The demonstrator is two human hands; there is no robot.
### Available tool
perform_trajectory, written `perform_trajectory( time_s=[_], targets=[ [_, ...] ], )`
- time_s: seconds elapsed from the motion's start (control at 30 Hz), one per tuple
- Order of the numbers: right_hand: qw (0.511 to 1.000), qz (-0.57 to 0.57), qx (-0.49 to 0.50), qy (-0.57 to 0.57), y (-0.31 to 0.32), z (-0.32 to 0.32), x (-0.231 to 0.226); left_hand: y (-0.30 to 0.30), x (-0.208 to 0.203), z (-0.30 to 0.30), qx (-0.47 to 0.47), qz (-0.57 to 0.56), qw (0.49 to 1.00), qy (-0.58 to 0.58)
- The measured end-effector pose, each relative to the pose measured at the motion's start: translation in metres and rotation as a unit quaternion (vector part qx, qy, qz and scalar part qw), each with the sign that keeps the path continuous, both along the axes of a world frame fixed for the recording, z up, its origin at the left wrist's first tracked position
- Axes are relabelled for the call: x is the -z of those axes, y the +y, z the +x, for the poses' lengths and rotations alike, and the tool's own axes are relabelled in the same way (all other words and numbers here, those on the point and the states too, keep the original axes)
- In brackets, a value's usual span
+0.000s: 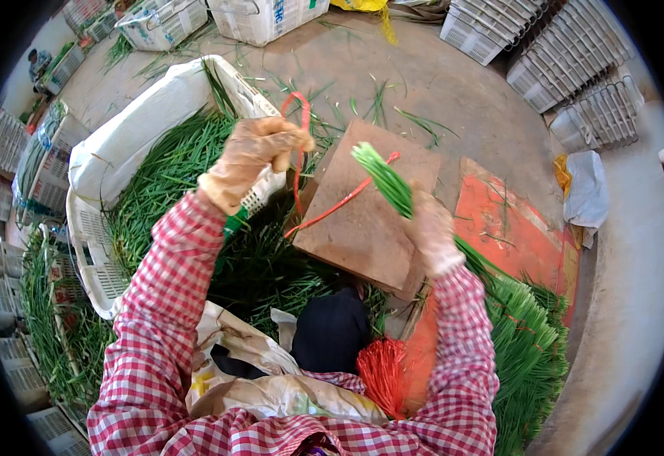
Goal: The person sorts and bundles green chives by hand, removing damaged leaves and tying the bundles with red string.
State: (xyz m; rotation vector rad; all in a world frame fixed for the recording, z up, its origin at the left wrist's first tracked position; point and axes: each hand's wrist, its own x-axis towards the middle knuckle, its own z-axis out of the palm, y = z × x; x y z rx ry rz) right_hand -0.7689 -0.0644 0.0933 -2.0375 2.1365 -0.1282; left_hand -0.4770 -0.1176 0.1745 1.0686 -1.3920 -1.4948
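Note:
My left hand (256,156), in a thin translucent glove, is closed with thumb and fingers pinched on a red plastic tie string (302,114) that loops up and hangs down beside the board. My right hand (429,232), gloved too, is wrapped round a bunch of green chives (387,181), its pale cut ends pointing up and left over the brown board (362,243). Another stretch of red string (339,204) crosses the board; whether it joins the one in my left hand I cannot tell. Below, a bundle of red strings (383,372) lies near my lap.
Left of the board stands a white crate (93,235) full of loose chives. Tied bunches (526,334) are piled at my right, beside an orange sheet (499,228). Stacked crates (575,53) stand at the far right. Another person (39,68) sits at the far left.

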Motion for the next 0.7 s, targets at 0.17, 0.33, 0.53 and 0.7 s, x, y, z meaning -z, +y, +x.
perform_trajectory(
  time_s=[0.17, 0.33, 0.53, 0.7],
  targets=[
    [0.997, 0.053, 0.008, 0.058, -0.036, 0.043, 0.082, 0.006, -0.034, 0.036, -0.012, -0.062, 0.995, -0.071],
    [0.997, -0.05, -0.029, -0.05, -0.003, 0.042, 0.039, 0.028, -0.076, 0.049, -0.019, -0.083, 0.991, -0.106],
    [0.406, 0.047, -0.049, -0.911, 0.128, 0.045, -0.025, 0.11, -0.053, -0.067, 0.188, 0.001, 0.973, -0.131],
    [0.668, -0.112, 0.111, -0.727, 0.202, 0.036, -0.034, 0.198, 0.029, -0.134, 0.277, -0.267, 0.88, -0.279]
  ],
)
